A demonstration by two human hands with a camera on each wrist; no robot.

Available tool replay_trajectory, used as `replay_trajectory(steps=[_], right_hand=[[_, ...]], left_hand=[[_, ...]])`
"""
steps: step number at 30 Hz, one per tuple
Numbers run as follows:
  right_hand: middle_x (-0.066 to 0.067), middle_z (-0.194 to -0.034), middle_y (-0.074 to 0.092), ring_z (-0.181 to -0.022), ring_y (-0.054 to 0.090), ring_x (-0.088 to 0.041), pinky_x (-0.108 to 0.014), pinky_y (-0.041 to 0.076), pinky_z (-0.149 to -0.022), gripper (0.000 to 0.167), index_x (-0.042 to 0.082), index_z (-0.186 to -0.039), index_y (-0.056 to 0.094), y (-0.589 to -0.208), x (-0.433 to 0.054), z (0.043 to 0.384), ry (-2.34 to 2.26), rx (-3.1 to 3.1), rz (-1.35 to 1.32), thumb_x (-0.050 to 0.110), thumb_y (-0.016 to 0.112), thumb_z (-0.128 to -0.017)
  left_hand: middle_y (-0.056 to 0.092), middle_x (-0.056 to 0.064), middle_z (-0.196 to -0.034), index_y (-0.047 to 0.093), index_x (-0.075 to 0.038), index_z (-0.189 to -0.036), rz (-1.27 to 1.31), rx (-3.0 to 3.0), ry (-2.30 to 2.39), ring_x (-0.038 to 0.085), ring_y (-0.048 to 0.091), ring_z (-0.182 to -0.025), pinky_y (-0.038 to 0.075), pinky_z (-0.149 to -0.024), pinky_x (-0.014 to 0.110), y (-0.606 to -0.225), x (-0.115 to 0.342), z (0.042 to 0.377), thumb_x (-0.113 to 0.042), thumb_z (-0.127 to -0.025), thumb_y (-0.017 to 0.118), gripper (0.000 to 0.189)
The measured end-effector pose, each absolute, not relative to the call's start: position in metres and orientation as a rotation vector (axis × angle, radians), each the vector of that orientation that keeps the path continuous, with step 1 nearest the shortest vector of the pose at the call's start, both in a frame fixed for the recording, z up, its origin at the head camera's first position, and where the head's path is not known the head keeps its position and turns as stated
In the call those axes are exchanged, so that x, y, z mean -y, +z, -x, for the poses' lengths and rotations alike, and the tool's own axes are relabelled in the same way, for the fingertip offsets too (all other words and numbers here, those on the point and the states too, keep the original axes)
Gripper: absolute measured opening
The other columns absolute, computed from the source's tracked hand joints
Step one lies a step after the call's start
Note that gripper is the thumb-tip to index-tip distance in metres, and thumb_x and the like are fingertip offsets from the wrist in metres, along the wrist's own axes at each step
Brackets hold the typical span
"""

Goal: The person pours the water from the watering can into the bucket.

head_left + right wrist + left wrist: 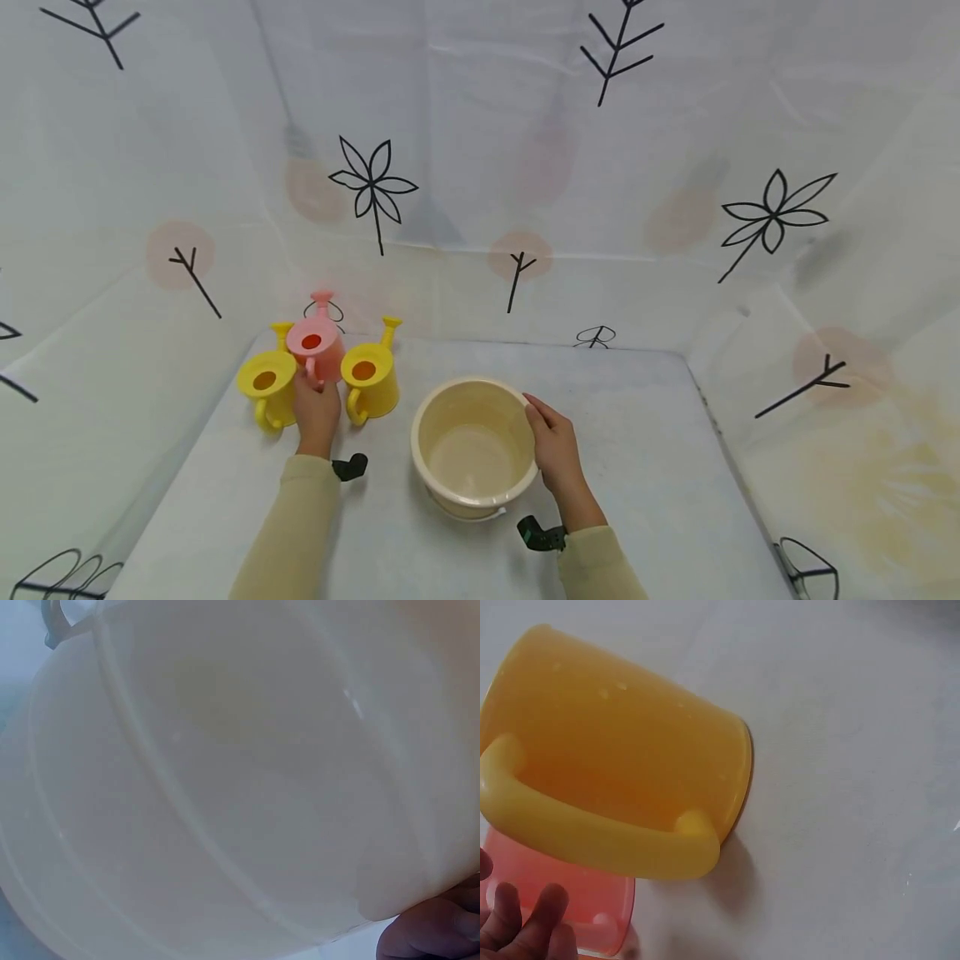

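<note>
A pink watering can (315, 337) stands between two yellow ones at the back left of the table. My left hand (318, 412) is at its handle, between the left yellow watering can (279, 367) and the right yellow watering can (382, 387). In the left wrist view, its loosely bent fingers (532, 922) are in front of the pink can, spaced from the thumb. A cream bucket (476, 500) stands upright at the middle of the table. My right hand (558, 450) grips its right rim, and part of that hand is hidden in the right wrist view.
The white table (637, 467) is bounded behind and at the sides by a pale cloth (465, 108) printed with leaves and twigs. Small dark wrist devices are on both arms: the left one (350, 467) and the right one (542, 534).
</note>
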State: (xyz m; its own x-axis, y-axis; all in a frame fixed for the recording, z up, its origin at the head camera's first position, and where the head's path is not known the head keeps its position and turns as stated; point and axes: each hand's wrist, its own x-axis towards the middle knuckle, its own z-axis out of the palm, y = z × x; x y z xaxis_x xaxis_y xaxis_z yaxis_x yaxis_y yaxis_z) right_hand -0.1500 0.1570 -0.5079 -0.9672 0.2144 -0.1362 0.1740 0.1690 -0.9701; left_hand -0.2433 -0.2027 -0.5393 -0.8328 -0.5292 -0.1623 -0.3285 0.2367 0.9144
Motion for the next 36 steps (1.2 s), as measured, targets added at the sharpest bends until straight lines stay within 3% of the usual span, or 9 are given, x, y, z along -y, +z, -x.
replay_trajectory(steps=[6, 10, 15, 23, 36], right_hand=[[-0.01, -0.137, 0.057, -0.116, 0.062, -0.028, -0.044, 0.054, -0.089, 0.039, 0.022, -0.133, 0.059, -0.509, -0.158, 0.15, 1.976, 2.38, 0.414, 0.038, 0.05, -0.099], [-0.01, -0.137, 0.057, -0.116, 0.062, -0.028, -0.043, 0.054, -0.089, 0.039, 0.022, -0.133, 0.059, -0.509, -0.159, 0.15, 1.969, 2.383, 0.419, 0.039, 0.05, -0.099], [-0.009, -0.137, 0.057, -0.116, 0.062, -0.027, -0.043, 0.054, -0.089, 0.04, 0.023, -0.133, 0.059, -0.511, -0.159, 0.15, 1.969, 2.382, 0.416, 0.04, 0.05, -0.098], [-0.01, -0.135, 0.059, -0.114, 0.063, -0.027, -0.043, 0.055, -0.087, 0.038, 0.022, -0.131, 0.06, -0.51, -0.158, 0.149, 1.961, 2.373, 0.409, 0.038, 0.051, -0.099], [-0.009, -0.133, 0.06, -0.11, 0.065, -0.027, -0.044, 0.055, -0.085, 0.039, 0.02, -0.133, 0.059, -0.507, -0.156, 0.148, 1.988, 2.354, 0.376, 0.036, 0.051, -0.099]], left_hand=[[0.048, 0.011, -0.128, 0.035, -0.015, -0.141, -0.796, 2.323, -1.61, 0.027, 0.046, -0.115, 0.041, -0.107, 0.042, -0.541, 0.201, 0.245, -0.032, -0.1, 0.044, 0.045], [0.051, 0.012, -0.125, 0.042, -0.011, -0.138, -0.76, 2.371, -1.552, 0.028, 0.046, -0.114, 0.041, -0.107, 0.042, -0.544, 0.201, 0.248, -0.04, -0.1, 0.042, 0.048], [0.051, 0.014, -0.131, 0.038, -0.008, -0.145, -0.809, 2.428, -1.6, 0.029, 0.047, -0.116, 0.04, -0.109, 0.044, -0.546, 0.201, 0.251, -0.042, -0.101, 0.036, 0.055], [0.048, 0.011, -0.129, 0.036, -0.013, -0.145, -0.875, 2.415, -1.767, 0.025, 0.044, -0.116, 0.039, -0.107, 0.041, -0.553, 0.208, 0.26, -0.059, -0.098, 0.027, 0.066], [0.047, 0.008, -0.113, 0.047, -0.011, -0.125, -0.882, 2.371, -1.843, 0.022, 0.043, -0.109, 0.039, -0.094, 0.034, -0.554, 0.217, 0.272, -0.066, -0.095, 0.023, 0.067]])
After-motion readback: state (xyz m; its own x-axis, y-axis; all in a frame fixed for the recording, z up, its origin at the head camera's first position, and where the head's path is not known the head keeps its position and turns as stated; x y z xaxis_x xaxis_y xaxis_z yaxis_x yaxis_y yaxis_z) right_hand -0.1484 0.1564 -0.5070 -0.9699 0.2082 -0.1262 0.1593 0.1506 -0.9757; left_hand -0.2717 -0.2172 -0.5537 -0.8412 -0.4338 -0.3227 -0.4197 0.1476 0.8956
